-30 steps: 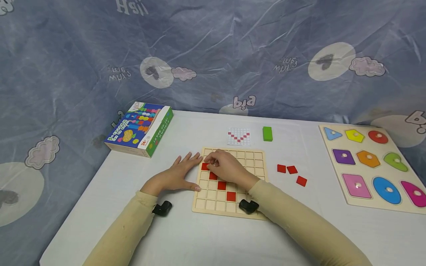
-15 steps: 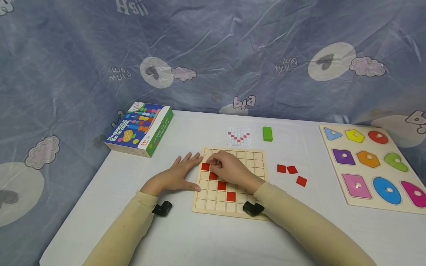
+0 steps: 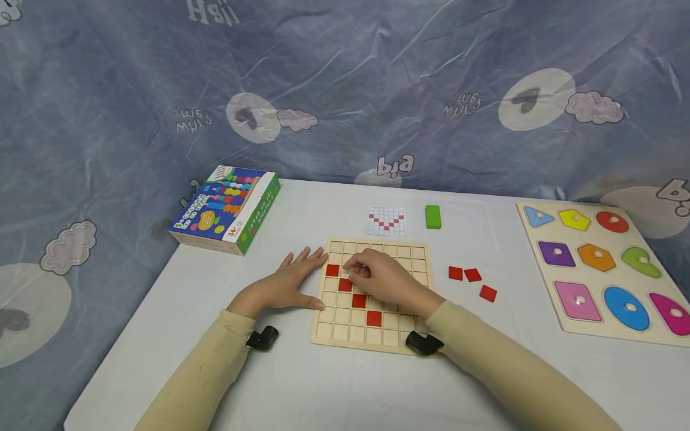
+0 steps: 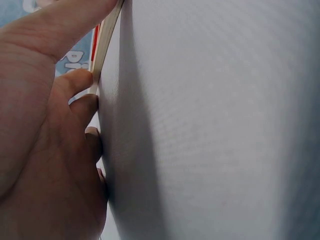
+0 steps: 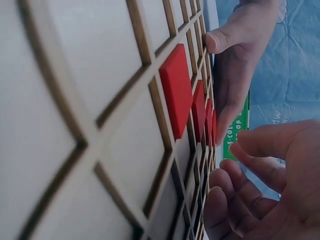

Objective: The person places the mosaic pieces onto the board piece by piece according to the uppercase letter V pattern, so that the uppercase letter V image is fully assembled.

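Note:
A wooden grid board lies on the white table, with several red square tiles in a diagonal line from its upper left toward its lower middle. My left hand rests with spread fingers at the board's left edge, thumb and fingertips right at the rim. Over the upper middle of the grid is my right hand, just right of the upper tiles. In the right wrist view its fingers are loosely bent, with nothing between thumb and fingertips. The nearest red tile sits in a cell there.
Three loose red tiles lie right of the board. Beyond it are a pattern card with a red V and a green block. A puzzle box stands back left, a shape puzzle far right.
My right hand has drawn back to the right from the upper left tile, leaving that tile in its cell in full view. My left hand has stayed still.

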A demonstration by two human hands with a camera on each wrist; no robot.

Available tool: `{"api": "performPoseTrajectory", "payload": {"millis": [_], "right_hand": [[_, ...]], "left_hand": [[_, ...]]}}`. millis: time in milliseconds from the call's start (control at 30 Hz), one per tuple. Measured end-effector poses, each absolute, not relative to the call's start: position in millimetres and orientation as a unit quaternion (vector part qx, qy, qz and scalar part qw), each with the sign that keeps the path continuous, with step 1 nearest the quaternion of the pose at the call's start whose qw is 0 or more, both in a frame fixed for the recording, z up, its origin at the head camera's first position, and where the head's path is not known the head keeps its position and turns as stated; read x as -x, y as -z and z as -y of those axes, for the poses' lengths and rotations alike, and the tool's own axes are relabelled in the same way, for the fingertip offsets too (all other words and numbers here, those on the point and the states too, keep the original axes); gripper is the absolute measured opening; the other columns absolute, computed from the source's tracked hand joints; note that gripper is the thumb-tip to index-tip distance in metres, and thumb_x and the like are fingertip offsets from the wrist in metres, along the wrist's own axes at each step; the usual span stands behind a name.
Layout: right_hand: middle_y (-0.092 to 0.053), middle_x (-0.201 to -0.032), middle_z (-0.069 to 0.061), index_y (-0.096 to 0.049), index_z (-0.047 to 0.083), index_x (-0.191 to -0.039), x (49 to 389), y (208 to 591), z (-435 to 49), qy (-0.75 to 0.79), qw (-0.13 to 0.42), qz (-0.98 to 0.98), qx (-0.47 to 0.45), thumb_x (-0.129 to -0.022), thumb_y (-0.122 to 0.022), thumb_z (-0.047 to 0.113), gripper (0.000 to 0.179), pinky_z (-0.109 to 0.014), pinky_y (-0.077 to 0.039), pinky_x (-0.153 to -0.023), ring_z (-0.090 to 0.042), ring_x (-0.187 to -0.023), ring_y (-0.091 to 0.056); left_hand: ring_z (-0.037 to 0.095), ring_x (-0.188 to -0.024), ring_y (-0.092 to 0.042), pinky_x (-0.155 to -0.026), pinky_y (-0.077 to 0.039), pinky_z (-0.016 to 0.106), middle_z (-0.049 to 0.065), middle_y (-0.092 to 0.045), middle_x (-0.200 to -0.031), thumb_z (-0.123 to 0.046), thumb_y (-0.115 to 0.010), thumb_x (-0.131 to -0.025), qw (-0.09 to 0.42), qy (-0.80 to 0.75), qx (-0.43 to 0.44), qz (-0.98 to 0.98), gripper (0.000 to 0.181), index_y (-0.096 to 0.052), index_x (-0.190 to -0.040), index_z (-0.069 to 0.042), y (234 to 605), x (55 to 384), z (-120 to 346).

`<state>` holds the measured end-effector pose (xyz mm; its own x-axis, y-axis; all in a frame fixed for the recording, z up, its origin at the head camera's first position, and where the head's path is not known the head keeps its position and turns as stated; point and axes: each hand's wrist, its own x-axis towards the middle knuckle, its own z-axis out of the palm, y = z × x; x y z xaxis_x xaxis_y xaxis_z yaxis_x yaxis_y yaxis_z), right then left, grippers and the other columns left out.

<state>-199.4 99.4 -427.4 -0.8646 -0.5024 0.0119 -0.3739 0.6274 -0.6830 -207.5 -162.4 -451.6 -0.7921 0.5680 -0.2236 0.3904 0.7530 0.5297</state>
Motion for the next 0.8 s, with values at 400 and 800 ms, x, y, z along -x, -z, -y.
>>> {"api": "performPoseTrajectory", "payload": {"millis": [400, 800], "right_hand": [[-0.062, -0.093, 0.010, -0.073, 0.016, -0.113, 186.3, 424.2, -122.5, 0.344, 0.082, -0.903, 0.243, -0.096, -0.069, 0.021, 0.017, -0.030, -0.051, -0.075, -0.011, -0.083, -0.056], [-0.060, -0.090, 0.011, -0.074, 0.017, -0.111, 173.7, 424.9, -148.9, 0.331, 0.061, -0.912, 0.236, -0.094, -0.070, 0.017, 0.017, -0.028, -0.051, -0.073, -0.012, -0.082, -0.056]], "left_hand": [[0.028, -0.157, 0.004, -0.125, 0.007, 0.052, 0.001, -0.010, -0.171, -0.053, -0.084, -0.078, 0.187, -0.236, -0.263, -0.917, 0.111, -0.022, -0.164, -0.018, 451.8, 207.0, 162.3], [0.028, -0.157, 0.004, -0.125, 0.008, 0.052, 0.002, -0.010, -0.171, -0.052, -0.084, -0.078, 0.187, -0.241, -0.264, -0.915, 0.112, -0.022, -0.164, -0.017, 451.5, 206.5, 161.9]]}}
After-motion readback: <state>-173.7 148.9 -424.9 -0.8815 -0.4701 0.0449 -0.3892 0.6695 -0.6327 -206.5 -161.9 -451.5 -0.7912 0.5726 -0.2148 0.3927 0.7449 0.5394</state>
